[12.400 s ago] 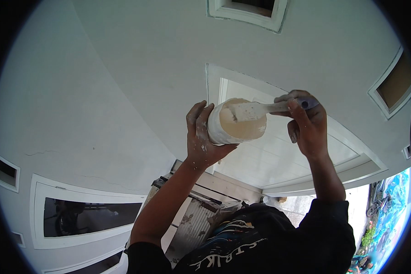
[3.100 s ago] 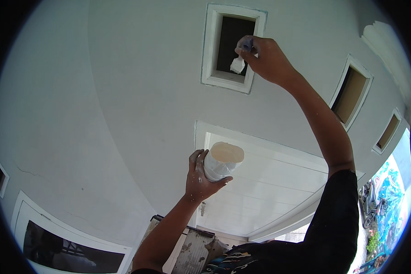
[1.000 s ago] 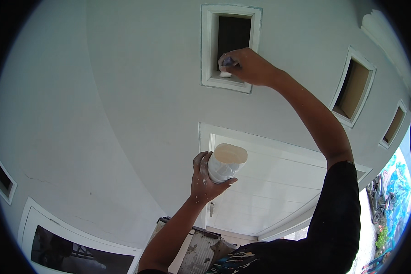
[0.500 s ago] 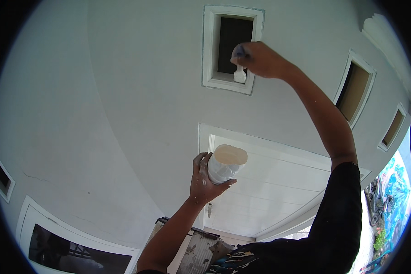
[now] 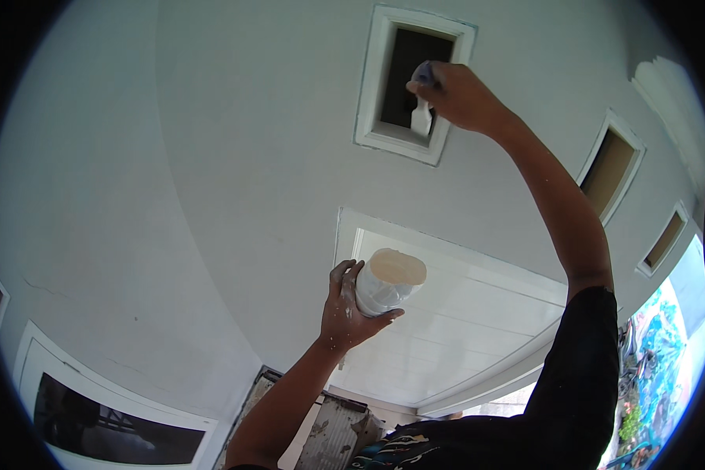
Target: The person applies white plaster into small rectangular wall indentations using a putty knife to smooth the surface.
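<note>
My left hand (image 5: 348, 319) on white cup (image 5: 377, 299); brush (image 5: 421, 117) in my right hand (image 5: 464, 95).
Left fingers and thumb curled round cup, its mouth above the grip, tilted right. White frame (image 5: 375, 78) up from there, nearer right hand. Brush pinched tight, long axis roughly downward from right grip, tip near frame's lower inner edge; can't tell if touching.

Black shirt (image 5: 478, 442) — short sleeves (image 5: 578, 352), multicoloured print (image 5: 399, 451) in front — pale-flecked left hand (image 5: 345, 315)
</note>
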`<action>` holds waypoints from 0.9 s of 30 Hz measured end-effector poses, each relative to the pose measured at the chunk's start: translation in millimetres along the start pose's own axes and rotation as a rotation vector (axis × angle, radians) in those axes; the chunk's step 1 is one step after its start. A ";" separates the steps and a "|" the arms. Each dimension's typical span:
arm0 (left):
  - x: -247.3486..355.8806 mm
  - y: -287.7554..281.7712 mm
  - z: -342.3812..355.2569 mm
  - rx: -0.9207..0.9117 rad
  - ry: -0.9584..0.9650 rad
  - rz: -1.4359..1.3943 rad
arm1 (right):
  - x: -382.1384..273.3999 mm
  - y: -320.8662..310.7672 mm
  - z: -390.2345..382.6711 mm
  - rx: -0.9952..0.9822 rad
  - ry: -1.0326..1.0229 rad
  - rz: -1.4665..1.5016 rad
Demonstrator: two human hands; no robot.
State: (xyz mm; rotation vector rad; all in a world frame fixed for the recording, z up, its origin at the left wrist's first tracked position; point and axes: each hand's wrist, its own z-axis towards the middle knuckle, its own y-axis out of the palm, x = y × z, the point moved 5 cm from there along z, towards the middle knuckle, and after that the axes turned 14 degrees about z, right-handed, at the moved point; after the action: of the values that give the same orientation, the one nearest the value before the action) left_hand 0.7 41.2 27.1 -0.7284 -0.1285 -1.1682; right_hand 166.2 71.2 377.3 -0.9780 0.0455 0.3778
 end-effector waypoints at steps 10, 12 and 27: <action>-3.4 -4.5 0.8 0.010 0.001 -0.037 | 15.3 40.6 27.3 -0.078 -0.021 -0.057; -2.1 -5.8 1.9 0.005 -0.011 -0.028 | 19.4 31.8 30.8 -0.043 -0.011 0.031; -9.8 -1.2 -0.9 -0.108 -0.065 -0.088 | -5.0 29.1 17.8 -0.016 -0.093 -0.177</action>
State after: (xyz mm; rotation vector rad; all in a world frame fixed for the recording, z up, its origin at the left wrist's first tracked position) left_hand -4.7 48.2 22.5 -0.8632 -0.1542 -1.2427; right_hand 149.6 98.8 365.0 -0.9706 -0.1279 0.2608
